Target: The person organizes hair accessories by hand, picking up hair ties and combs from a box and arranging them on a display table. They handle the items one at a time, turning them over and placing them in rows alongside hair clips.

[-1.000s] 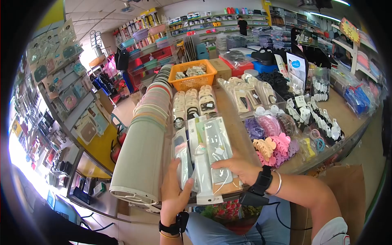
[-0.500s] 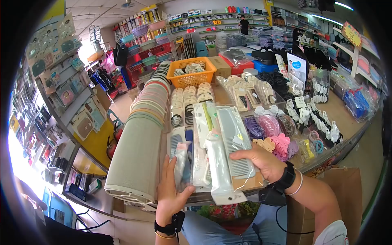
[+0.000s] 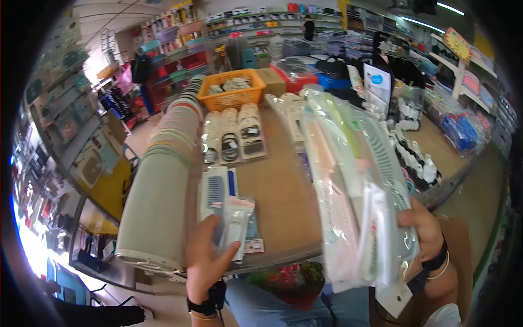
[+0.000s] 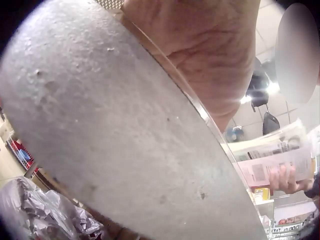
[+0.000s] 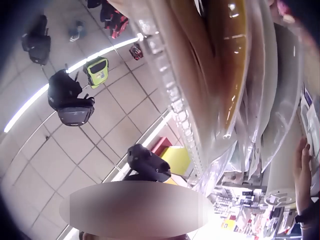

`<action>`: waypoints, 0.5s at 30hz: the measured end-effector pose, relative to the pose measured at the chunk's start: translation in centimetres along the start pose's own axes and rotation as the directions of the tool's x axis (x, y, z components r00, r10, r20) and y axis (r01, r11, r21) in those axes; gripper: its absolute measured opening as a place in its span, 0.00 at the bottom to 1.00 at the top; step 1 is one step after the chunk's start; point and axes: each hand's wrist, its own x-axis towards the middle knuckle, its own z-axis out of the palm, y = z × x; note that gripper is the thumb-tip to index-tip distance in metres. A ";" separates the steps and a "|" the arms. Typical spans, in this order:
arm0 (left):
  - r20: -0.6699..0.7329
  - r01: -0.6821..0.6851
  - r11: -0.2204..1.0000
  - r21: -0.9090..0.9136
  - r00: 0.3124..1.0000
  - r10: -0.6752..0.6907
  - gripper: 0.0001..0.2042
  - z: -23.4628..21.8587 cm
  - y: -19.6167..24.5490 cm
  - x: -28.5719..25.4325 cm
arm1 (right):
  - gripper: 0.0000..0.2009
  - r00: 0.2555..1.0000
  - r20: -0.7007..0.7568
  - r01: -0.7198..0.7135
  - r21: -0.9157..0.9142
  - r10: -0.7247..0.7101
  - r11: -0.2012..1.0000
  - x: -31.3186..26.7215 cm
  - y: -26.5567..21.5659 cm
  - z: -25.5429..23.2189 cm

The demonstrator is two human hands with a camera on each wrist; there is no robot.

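Observation:
My right hand grips a bundle of flat combs in clear packaging, the thumb lying over the top packs. The bundle is raised at the right, tilted, overlapping the goods behind it in the head view. A white hang tag dangles from its lower end. In the left wrist view the bundle shows from below. My left hand rests on a smaller pile with a blue-grey packaged comb and a narrow white pack, its thumb spread apart from its fingers.
A long pale cylinder carrying several headbands lies along the table's left side. Carded black hair ties sit ahead, below an orange basket. White-tagged black hair items lie at the right. Bare wooden table shows between both piles.
My right hand has lifted the comb bundle from the table's middle and carried it right, uncovering the wood. My left hand stays at the left pile, where the narrow white pack is now turned outward.

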 end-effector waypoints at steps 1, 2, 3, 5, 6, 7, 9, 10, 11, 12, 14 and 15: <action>-0.004 0.001 1.000 -0.018 1.000 -0.002 0.26 0.2 -0.2 -0.1 | 0.29 0.999 -0.039 0.032 0.032 -0.031 0.999 -1.3 -0.1 -1.2; 0.023 -0.014 0.999 -0.048 1.000 0.015 0.26 0.3 -0.2 -0.1 | 0.29 0.996 -0.079 0.048 0.024 -0.046 0.999 -2.7 -0.4 -2.4; 0.000 -0.019 1.000 -0.006 1.000 0.019 0.26 0.3 -0.2 -0.1 | 0.29 0.990 -0.096 0.103 0.044 -0.098 0.994 -4.2 -0.6 -3.5; -0.025 -0.003 1.000 0.010 1.000 0.004 0.25 0.5 -0.2 -0.2 | 0.27 0.975 -0.118 0.192 0.038 -0.186 0.981 -7.2 -1.0 -5.5; -0.026 0.017 1.000 -0.012 1.000 -0.017 0.24 0.7 -0.4 -0.2 | 0.27 0.964 -0.170 0.210 0.022 -0.203 0.978 -8.7 -0.9 -6.7; -0.021 0.054 0.996 -0.066 0.998 -0.055 0.24 0.9 -0.6 -0.4 | 0.27 0.929 -0.258 0.272 -0.004 -0.264 0.962 -10.2 -0.5 -8.1; 0.027 0.087 0.987 -0.137 0.996 -0.084 0.24 0.9 -0.7 -0.5 | 0.25 0.870 -0.362 0.335 -0.064 -0.335 0.940 -13.0 0.3 -11.0; 0.039 0.094 0.990 -0.103 0.995 -0.090 0.23 0.7 -0.6 -0.5 | 0.25 0.851 -0.400 0.339 -0.076 -0.340 0.938 -14.0 1.0 -12.2; 0.049 0.101 0.993 -0.064 0.994 -0.098 0.23 0.6 -0.7 -0.4 | 0.25 0.809 -0.468 0.382 -0.040 -0.355 0.923 -15.0 1.7 -13.2; 0.081 0.096 0.993 -0.075 0.993 -0.090 0.23 0.8 -1.0 -0.5 | 0.24 0.766 -0.529 0.426 -0.006 -0.365 0.905 -15.8 2.4 -14.5; 0.034 0.026 1.000 0.005 0.999 -0.026 0.21 0.9 -1.7 -0.6 | 0.22 0.717 -0.593 0.445 -0.015 -0.366 0.896 -17.2 4.3 -17.7; 0.041 0.032 0.999 -0.007 0.999 -0.032 0.20 0.9 -1.6 -0.6 | 0.22 0.685 -0.631 0.467 -0.002 -0.363 0.884 -17.7 5.2 -19.2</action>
